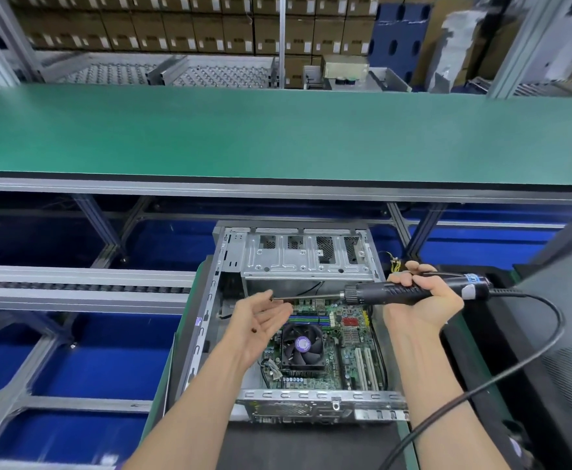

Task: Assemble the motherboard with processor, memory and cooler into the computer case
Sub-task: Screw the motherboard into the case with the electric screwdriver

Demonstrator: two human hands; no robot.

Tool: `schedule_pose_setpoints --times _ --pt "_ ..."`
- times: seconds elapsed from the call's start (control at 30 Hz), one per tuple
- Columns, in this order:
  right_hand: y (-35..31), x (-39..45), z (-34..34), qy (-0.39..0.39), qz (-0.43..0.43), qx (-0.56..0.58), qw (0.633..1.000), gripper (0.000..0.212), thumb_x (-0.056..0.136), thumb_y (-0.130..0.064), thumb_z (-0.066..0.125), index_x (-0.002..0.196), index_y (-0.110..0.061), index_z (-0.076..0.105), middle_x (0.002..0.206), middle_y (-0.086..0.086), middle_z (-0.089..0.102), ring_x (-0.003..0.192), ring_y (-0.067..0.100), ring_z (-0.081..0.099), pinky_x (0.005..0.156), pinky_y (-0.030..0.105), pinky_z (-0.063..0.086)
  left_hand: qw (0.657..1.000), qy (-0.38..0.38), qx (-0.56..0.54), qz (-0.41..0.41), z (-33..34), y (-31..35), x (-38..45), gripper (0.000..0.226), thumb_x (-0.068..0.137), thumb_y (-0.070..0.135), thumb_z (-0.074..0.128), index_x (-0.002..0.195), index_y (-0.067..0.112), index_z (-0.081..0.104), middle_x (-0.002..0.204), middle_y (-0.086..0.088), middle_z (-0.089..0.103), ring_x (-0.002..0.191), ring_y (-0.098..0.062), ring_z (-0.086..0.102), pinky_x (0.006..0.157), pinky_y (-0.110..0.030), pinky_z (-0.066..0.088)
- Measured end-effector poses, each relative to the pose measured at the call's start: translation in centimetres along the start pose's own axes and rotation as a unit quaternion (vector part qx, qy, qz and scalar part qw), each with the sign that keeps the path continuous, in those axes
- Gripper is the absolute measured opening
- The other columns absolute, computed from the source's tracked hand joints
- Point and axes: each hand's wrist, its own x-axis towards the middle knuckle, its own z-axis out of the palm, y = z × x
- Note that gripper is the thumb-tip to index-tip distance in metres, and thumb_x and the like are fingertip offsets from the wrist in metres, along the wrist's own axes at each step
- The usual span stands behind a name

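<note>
**Screwdriver bit meeting a palm over the open case**

Computer case [294, 266] is lying on its side, open face up, on a green-edged work surface [162, 378] just below the long green conveyor belt [278, 130]. Motherboard [349, 337] is sitting flat inside the case, in the half nearer the person. Cooler fan [302, 344] with its purple hub label is sitting on the board, left of centre. Memory slots [311, 319], blue and green, are running across just beyond the fan; white expansion slots [364, 366] are standing toward the near right. Drive cage [306, 257] is filling the far end of the case.

Left hand [261, 322] is hovering palm up over the case's left side, fingers straight and relaxed, gripping nothing. A small dark screw [254, 330] is resting loose on the palm (a second dark speck shows by the fingertips, too small to make out).

Right hand [420, 300] is wrapping its fingers round the black body of an electric screwdriver [413, 291], holding it roughly level above the board. The long bit [306, 296] is pointing left, its tip reaching the left hand's fingertips. Power cable [501, 364] is looping from the tool's rear down toward the near right.

Stacked cardboard cartons [176, 25] are lining the background beyond the belt.
</note>
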Motion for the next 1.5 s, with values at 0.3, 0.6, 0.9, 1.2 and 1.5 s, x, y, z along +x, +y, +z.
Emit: schedule_pose_setpoints --times 0.3,0.6,0.9,1.2,1.5 --pt "0.0 0.1 -0.2 0.002 -0.002 -0.003 1.0 0.016 0.06 -0.001 0.044 0.072 -0.011 0.047 0.073 0.004 0.058 0.052 0.014 0.038 0.059 0.024 0.037 0.999 0.012 -0.023 0.021 -0.1 -0.2 0.4 0.014 0.092 -0.003 0.063 0.099 -0.015 0.066 0.093 -0.027 0.073 0.085 -0.03 0.076 0.064 -0.027 0.061" --pt "-0.6 -0.2 0.0 0.007 -0.001 -0.009 1.0 0.022 0.077 0.006 0.032 0.072 -0.011 0.045 0.074 0.004 0.056 0.053 0.013 0.036 0.059 0.025 0.037 1.0 -0.007 -0.01 0.015 -0.1 -0.3 0.5 0.012 0.082 0.001 0.073 0.08 -0.01 0.076 0.098 -0.027 0.073 0.092 -0.03 0.075 0.065 -0.028 0.061" --pt "-1.3 0.2 -0.3 0.002 -0.01 0.011 1.0 0.015 0.058 -0.002 0.045 0.069 -0.011 0.048 0.07 0.004 0.059 0.049 0.013 0.039 0.058 0.025 0.039 0.997 -0.067 0.035 0.02 0.2 -0.9 0.7 0.033 0.072 0.003 0.077 0.098 -0.015 0.07 0.108 -0.029 0.071 0.102 -0.031 0.072 0.073 -0.027 0.061" --pt "-3.1 0.4 1.1 0.007 -0.054 -0.017 0.998 0.018 0.054 -0.003 0.047 0.07 -0.012 0.049 0.069 0.004 0.06 0.049 0.015 0.041 0.059 0.026 0.038 0.991 0.109 0.05 0.062 1.3 -0.6 1.8 0.028 0.096 0.026 0.062 0.106 0.0 0.066 0.047 0.007 0.024 0.035 -0.007 0.016 0.032 -0.02 0.013" --pt "-5.7 0.9 1.8 -0.001 -0.061 -0.035 0.997 0.019 0.054 -0.004 0.048 0.07 -0.013 0.049 0.07 0.004 0.059 0.05 0.015 0.041 0.059 0.025 0.04 0.987 0.13 0.042 0.079 6.6 -0.8 5.1 0.034 0.085 0.016 0.079 0.11 0.001 0.061 0.045 0.005 0.028 0.036 -0.008 0.017 0.034 -0.021 0.016"
